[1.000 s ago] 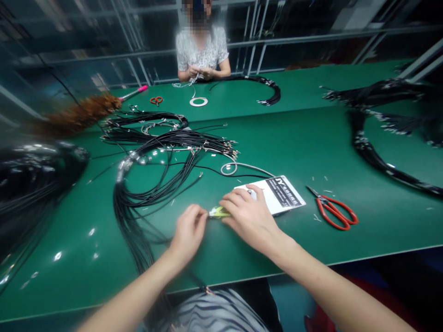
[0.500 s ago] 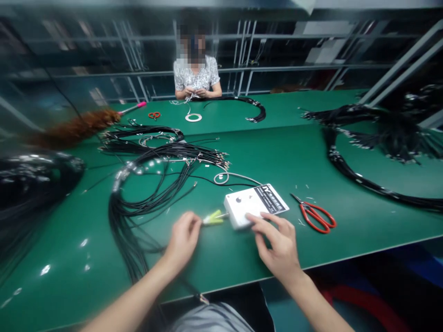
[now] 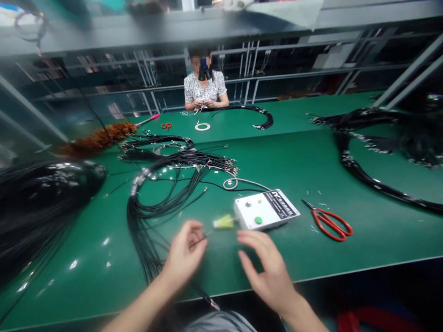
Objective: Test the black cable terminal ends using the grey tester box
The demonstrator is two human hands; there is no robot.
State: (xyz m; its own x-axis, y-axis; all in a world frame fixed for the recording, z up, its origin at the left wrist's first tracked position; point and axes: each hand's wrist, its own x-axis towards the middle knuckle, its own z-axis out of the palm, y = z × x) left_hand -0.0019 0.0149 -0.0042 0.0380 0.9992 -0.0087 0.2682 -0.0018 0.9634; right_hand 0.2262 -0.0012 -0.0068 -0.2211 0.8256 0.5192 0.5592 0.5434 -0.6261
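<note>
My left hand (image 3: 186, 251) pinches a thin black cable (image 3: 198, 241), its end poking out past the fingertips. Just beyond that end is a yellow-green tip (image 3: 224, 222), blurred, on the left side of a white box (image 3: 254, 212) with a green button (image 3: 258, 220), a knob and a black printed label. My right hand (image 3: 262, 267) is in front of the box, fingers apart and holding nothing. A large bundle of black cables (image 3: 141, 203) curves over the green table behind and left of my left hand.
Red-handled scissors (image 3: 332, 223) lie right of the box among small clippings. More black cable bundles (image 3: 372, 182) lie at the right and far left (image 3: 44, 198). Across the table (image 3: 287, 152) sits a person (image 3: 206, 90) near a white ring (image 3: 202, 127); a brown duster (image 3: 100, 138) lies at the left.
My right hand has come off the box toward me, uncovering the green button. My left hand has drawn back from the yellow-green tip with the cable. The camera view has shifted.
</note>
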